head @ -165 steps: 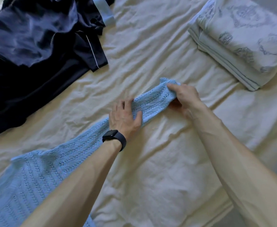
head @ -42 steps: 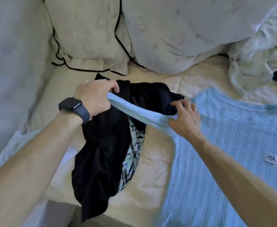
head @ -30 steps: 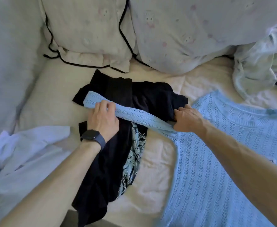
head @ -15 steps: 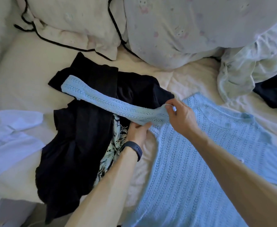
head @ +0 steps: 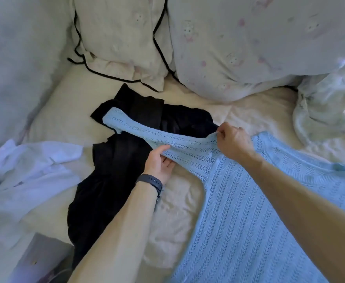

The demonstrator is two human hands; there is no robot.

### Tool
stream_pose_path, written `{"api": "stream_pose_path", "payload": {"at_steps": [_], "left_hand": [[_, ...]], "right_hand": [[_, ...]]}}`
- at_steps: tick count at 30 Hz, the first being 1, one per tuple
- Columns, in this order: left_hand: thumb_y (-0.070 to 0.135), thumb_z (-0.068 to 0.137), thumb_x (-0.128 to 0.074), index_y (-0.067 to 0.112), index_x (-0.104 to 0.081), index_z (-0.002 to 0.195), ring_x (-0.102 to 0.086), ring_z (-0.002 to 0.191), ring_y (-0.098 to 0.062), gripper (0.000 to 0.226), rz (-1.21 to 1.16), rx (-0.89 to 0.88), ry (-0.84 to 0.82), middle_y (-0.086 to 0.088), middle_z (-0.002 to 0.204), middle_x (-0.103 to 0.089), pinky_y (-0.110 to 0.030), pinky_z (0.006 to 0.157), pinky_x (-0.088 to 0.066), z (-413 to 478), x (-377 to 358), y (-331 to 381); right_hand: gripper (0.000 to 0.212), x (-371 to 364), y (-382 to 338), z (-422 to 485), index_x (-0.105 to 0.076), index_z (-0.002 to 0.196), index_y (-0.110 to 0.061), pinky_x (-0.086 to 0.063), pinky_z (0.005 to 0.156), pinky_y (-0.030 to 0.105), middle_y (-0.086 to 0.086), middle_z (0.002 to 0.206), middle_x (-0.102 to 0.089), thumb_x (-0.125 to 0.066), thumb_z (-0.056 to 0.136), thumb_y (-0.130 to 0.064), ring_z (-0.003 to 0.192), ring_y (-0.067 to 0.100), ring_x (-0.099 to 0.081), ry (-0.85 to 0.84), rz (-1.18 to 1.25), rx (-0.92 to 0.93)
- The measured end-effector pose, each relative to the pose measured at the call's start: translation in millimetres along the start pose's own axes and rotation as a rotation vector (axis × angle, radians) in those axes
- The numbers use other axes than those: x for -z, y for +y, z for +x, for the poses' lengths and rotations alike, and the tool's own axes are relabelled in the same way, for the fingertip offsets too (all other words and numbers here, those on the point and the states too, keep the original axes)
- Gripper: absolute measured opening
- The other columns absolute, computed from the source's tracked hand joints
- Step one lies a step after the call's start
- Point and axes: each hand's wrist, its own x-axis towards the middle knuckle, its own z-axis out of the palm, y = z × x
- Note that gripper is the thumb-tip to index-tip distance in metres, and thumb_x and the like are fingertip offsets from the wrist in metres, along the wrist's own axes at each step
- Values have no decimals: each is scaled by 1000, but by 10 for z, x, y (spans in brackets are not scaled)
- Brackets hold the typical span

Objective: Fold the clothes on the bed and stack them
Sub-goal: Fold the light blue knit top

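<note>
Sleeve [head: 147, 130] now lies stretched out from the sweater [head: 228, 221], over black clothes [head: 116, 160] beside it. The left hand [head: 159, 160] has slid from cuff to sleeve base, thumb pinching it; the right hand [head: 233, 141] pinches the shoulder. Folding the sleeve inward probably comes next.

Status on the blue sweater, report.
Left hand grips the sleeve. Right hand pinches the blue sweater at the shoulder. Body flat, not folded. Sleeve end rests on black clothes.
</note>
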Motion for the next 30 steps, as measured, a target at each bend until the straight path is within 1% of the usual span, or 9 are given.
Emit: {"api": "stream_pose_path", "payload": {"at_steps": [5, 8, 10, 12, 15, 18, 23, 26, 30], "left_hand": [[19, 96, -63, 17, -65, 116, -75, 84, -18, 20, 67, -84, 55, -3, 99, -76, -30, 66, -59, 20, 54, 241], [21, 98, -60, 14, -61, 113, -61, 61, -12, 16, 94, -124, 97, -2, 86, -66, -20, 41, -42, 106, 53, 514], [22, 97, -62, 13, -60, 107, -54, 51, -9, 13, 85, -121, 109, -1, 80, -62, -20, 35, -32, 206, 79, 744], [24, 93, -67, 15, -62, 101, -60, 59, -10, 13, 26, -119, 112, 0, 84, -65, -20, 40, -37, 293, 126, 974], [24, 88, -71, 16, -66, 103, -65, 92, -16, 18, -24, -138, 70, 0, 100, -70, -26, 65, -51, 364, 224, 1291], [21, 87, -71, 15, -65, 112, -65, 109, -22, 26, -42, -173, 20, -6, 114, -69, -34, 84, -54, 368, 341, 1600], [12, 89, -68, 4, -62, 127, -66, 111, -29, 39, -48, -110, -25, -13, 120, -68, -39, 83, -58, 359, 444, 2009], [2, 91, -65, 3, -55, 137, -63, 118, -30, 47, -28, -150, -22, -15, 129, -64, -40, 90, -57, 440, 495, 2258], [-6, 90, -64, 6, -56, 130, -69, 104, -31, 43, 81, -325, 110, -15, 119, -68, -44, 83, -60, 611, 630, 2590]], "right_hand": [[27, -136, -92, 11, -59, 113, -10, -33, 71, 38, 15, 101, -69, -38, 105, -23, 104, 37, -53, 140, -140, -26], [25, -196, -154, 25, -58, 113, -11, -33, 73, 38, 14, 102, -69, -38, 104, -22, 107, 37, -53, 167, -157, -114], [24, -229, -189, 46, -58, 114, -13, -32, 75, 38, 13, 104, -69, -38, 103, -23, 108, 36, -52, 172, -177, -158], [22, -256, -240, 57, -57, 113, -14, -29, 78, 40, 12, 107, -69, -40, 102, -23, 110, 35, -51, 169, -210, -192], [25, -249, -377, 52, -57, 118, -13, -33, 85, 44, 14, 118, -64, -48, 97, -20, 115, 37, -48, 182, -216, -230], [35, -301, -826, -23, -60, 123, -12, -38, 89, 48, 14, 125, -59, -57, 89, -16, 114, 39, -50, 340, -104, -105], [31, -715, -1673, -322, -63, 121, -16, -44, 82, 42, 6, 116, -63, -63, 92, -27, 105, 31, -55, 436, -24, 34], [30, -936, -1880, -393, -62, 123, -17, -42, 83, 41, 2, 116, -63, -61, 95, -28, 106, 29, -55, 356, 58, -80], [32, -965, -1869, -431, -56, 131, -22, -38, 91, 37, -1, 126, -58, -54, 99, -30, 115, 23, -48, 304, 158, -255]]}}
